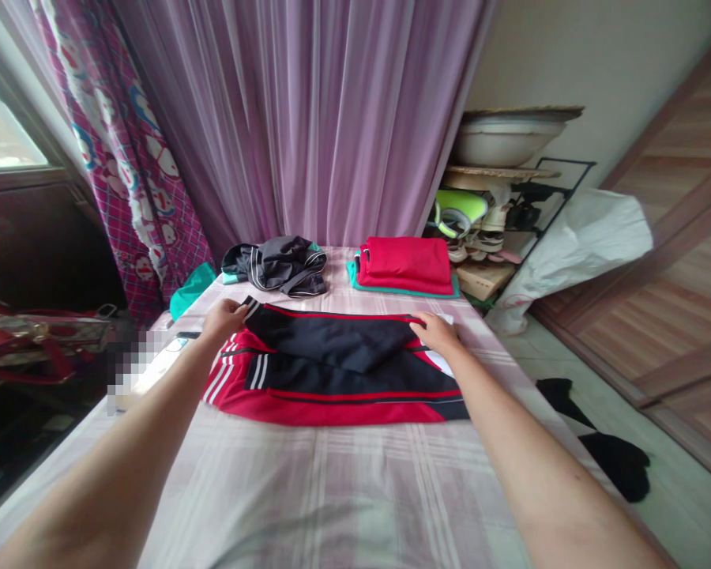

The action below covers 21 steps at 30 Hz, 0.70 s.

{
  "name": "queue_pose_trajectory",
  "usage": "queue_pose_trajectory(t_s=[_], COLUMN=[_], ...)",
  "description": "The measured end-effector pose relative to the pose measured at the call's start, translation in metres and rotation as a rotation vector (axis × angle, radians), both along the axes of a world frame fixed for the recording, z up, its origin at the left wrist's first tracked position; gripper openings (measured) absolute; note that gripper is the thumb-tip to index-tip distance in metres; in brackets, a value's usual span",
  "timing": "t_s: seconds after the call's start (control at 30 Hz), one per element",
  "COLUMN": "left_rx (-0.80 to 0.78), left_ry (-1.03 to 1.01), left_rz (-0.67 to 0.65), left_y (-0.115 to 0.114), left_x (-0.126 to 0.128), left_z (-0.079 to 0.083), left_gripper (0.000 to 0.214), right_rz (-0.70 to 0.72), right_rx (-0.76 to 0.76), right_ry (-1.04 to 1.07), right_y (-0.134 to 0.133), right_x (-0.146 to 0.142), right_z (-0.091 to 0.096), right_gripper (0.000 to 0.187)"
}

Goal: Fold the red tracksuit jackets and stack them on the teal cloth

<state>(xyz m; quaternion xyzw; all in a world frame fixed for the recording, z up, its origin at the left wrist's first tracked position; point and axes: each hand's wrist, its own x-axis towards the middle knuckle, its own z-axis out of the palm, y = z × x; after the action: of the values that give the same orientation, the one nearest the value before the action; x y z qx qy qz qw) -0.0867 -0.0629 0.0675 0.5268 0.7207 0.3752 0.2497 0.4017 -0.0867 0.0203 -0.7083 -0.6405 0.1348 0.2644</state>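
Observation:
A red and black track jacket (344, 411) with white stripes lies spread flat on the bed, its black sleeves laid across the body. At the far left corner, my left hand (225, 316) pinches the striped sleeve end. My right hand (435, 332) grips the far edge of the same black sleeve at the right, fingers closed on the cloth. A bit of white lining or cloth (442, 362) shows beside my right wrist. The near sleeve lies loose, with its striped end at the left.
Behind the jacket are a crumpled dark grey garment (290, 265) and a folded red and green stack (406, 265). A phone-like object (183, 340) lies at the bed's left edge. A shoe rack (539, 186) and a white bag (581, 245) stand right; black cloth (613, 462) lies on the floor.

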Motion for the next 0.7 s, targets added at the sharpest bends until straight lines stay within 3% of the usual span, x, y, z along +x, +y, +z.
queue_pose_trajectory(t_s=[0.17, 0.37, 0.43, 0.53, 0.7], left_rx=[-0.088, -0.120, -0.111, -0.097, -0.067], left_ry=[-0.034, -0.031, -0.013, -0.045, -0.055], left_rz=[0.045, 0.011, -0.015, -0.029, -0.125], left_y=[-0.010, -0.020, -0.023, -0.027, -0.035], left_x=[-0.003, -0.011, -0.012, -0.013, -0.012], left_z=[-0.018, -0.014, -0.010, -0.006, -0.003], left_gripper=[0.042, 0.064, 0.068, 0.071, 0.058], right_rz=[0.065, 0.556, 0.634, 0.657, 0.610], right_rx=[0.040, 0.062, 0.114, 0.244, 0.423], right_ry=[-0.307, -0.294, -0.308, -0.281, -0.143], right_y=[-0.009, -0.043, -0.054, -0.063, -0.076], right_x=[-0.029, -0.078, -0.093, -0.104, -0.095], right_z=[0.005, 0.007, 0.001, -0.006, -0.003], right_gripper=[0.039, 0.052, 0.043, 0.012, 0.011])
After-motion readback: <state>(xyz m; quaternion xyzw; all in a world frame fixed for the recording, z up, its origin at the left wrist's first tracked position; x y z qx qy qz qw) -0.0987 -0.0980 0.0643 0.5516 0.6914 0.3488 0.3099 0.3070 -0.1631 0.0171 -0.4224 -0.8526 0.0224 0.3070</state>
